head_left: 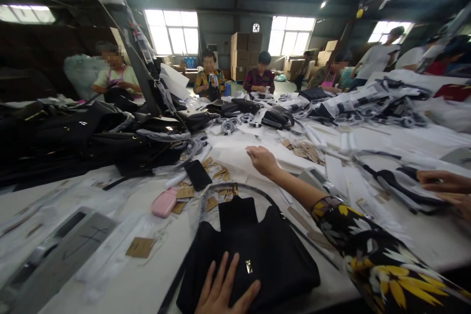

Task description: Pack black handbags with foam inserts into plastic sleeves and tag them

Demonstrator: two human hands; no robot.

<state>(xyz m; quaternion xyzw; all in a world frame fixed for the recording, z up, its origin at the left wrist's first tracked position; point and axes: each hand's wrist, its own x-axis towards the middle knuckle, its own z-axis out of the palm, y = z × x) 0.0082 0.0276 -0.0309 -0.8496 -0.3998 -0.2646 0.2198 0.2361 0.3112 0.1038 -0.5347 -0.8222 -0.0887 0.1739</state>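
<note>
A black handbag (257,250) with a small gold clasp lies on the white table right in front of me. My left hand (222,289) rests flat on its front with the fingers spread, open. My right hand (262,161), on an arm in a floral sleeve, reaches forward over white paper sheets (235,154) near the middle of the table. Its fingers are curled slightly downward above the paper, and I cannot make out anything in them. Brown card tags (217,172) and a black phone (197,174) lie just left of that hand.
A pink case (164,203) sits left of the bag. Black bags (91,142) are piled at left; wrapped bags and straps (368,100) cover the right. Another person's hands (445,186) work at the right edge. Several seated people work at the far end.
</note>
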